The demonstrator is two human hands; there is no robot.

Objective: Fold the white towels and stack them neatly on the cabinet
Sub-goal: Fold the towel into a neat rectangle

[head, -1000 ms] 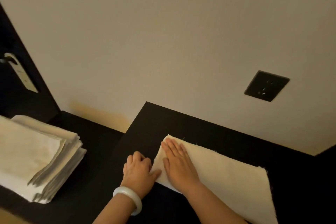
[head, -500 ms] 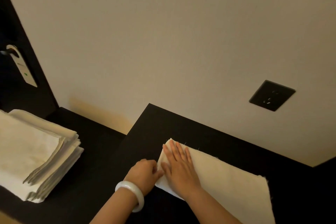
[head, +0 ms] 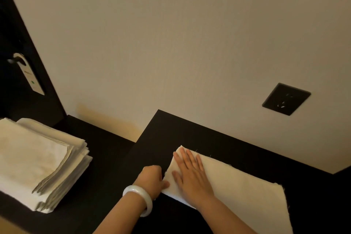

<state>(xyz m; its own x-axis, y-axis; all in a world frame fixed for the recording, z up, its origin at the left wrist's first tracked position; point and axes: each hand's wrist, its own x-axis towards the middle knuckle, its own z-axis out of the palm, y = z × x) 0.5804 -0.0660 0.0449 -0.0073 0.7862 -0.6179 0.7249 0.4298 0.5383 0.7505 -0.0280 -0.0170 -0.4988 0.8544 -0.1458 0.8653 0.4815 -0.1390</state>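
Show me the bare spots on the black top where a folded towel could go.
Free: the lower black surface between the stack of folded white towels and the raised black cabinet top; also the strip between the flat white towel and the beige wall. Crowded: the towel's left end, where the left hand and right hand are.

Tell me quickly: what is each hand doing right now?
Left hand: fingers curled, pinching the left edge of the towel.
Right hand: open, pressing flat on the towel.
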